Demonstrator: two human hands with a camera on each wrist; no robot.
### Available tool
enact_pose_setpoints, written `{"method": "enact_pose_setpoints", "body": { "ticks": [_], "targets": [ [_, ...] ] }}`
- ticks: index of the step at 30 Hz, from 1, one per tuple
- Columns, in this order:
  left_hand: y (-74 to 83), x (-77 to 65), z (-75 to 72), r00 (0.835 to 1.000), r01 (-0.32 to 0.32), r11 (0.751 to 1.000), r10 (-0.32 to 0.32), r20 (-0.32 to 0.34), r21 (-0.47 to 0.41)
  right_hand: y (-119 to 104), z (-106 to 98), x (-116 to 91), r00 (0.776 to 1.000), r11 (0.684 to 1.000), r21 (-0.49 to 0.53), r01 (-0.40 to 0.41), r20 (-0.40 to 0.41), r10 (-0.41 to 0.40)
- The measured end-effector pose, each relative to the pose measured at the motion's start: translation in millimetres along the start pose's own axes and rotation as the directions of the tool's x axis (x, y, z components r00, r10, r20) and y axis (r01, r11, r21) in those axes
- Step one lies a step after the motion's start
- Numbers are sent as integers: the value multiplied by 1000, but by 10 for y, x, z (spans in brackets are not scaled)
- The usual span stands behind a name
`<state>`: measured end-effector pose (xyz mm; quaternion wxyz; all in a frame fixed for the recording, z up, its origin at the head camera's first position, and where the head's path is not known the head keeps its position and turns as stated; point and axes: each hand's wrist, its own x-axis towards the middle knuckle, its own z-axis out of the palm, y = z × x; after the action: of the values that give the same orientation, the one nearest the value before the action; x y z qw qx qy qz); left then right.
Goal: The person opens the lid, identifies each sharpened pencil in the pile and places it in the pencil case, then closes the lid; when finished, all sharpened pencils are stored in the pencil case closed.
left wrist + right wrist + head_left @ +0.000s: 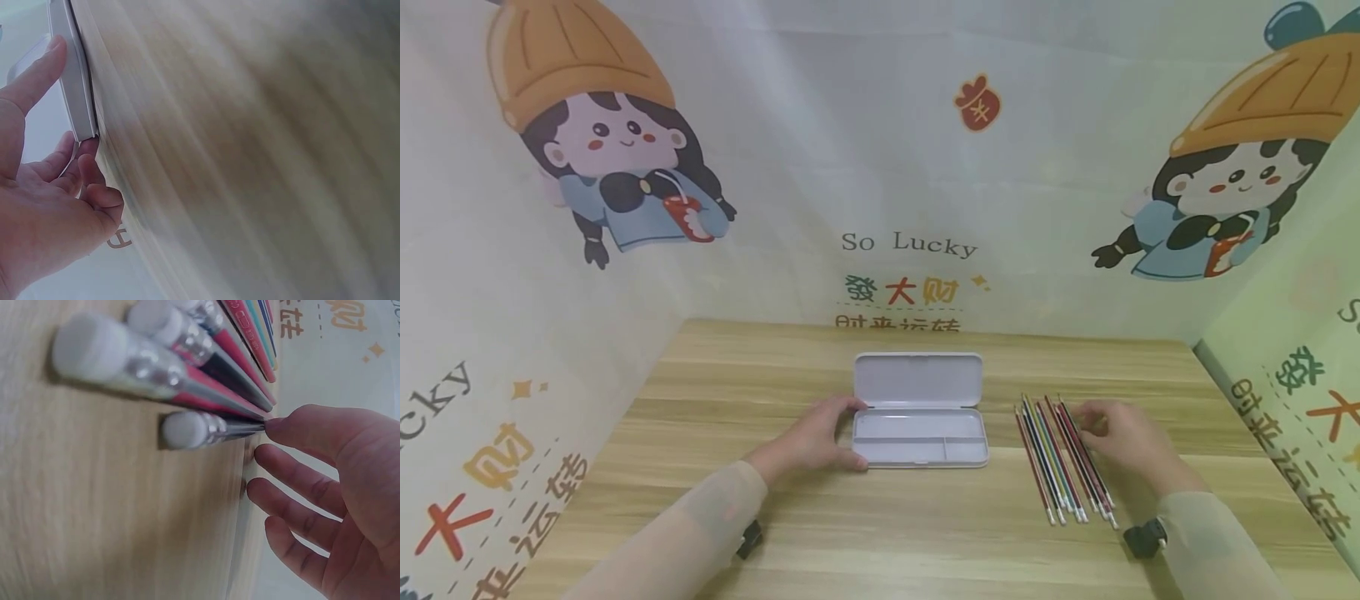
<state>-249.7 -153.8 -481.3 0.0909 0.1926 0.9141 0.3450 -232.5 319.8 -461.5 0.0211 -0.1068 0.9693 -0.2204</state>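
1. White and smooth-looking, the open pencil case (pixel 898 426) sits near the middle of the surface (pixel 925 533); whether it is metal or plastic I cannot tell. Its shallow base is a rectangle with rounded corners, split by thin straight dividers into one long compartment and two shorter ones nearer the person.
2. The hinged lid (pixel 917 380), equally rounded at its corners, stands raised along the far edge of the base.
3. The left hand (pixel 814 435) spans the case's short left side, its thumb against the near corner and fingers at the far one; it grips the case between them, parted by the width of that side.
4. To the right of the case, and apart from it, slim pencils (pixel 1056 460) lie side by side in a loose, slanting bundle: red, black, yellow, blue-green, with shiny ferrules (pixel 149 367) and blunt, round white erasers (pixel 184 430) towards the person.
5. The right hand (pixel 1126 429) is at the bundle's right edge, thumb touching a dark outer pencil, three fingers loosely bent and spread; the index finger is hidden in the wrist view, so I cannot tell whether it pinches anything.
6. Pale wood grain streaks the surface; behind hangs a creased, printed white backdrop (pixel 790 167).
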Motion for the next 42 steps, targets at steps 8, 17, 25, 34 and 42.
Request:
{"method": "enact_pose_setpoints", "body": {
  "ticks": [8,17,25,34,42],
  "targets": [
    [3,8,7,1000,2,1000,-2,-3,-2,15,10,8,1000,1000,-30,-5,4,5],
    [-4,3,9,1000,2,1000,-2,-3,-3,1,27,31,1000,995,-96,-13,3,14],
    [-23,-10,8,1000,2,1000,-2,-3,-2,-31,49,20,999,995,-82,-48,3,49],
    [-8,14,7,1000,10,1000,-10,-13,-6,-25,9,-11,997,994,-68,-81,-26,79],
    [22,-10,-6,1000,11,1000,-11,-4,2,-17,-15,-22,994,992,-72,-106,-35,103]
  ]
}}
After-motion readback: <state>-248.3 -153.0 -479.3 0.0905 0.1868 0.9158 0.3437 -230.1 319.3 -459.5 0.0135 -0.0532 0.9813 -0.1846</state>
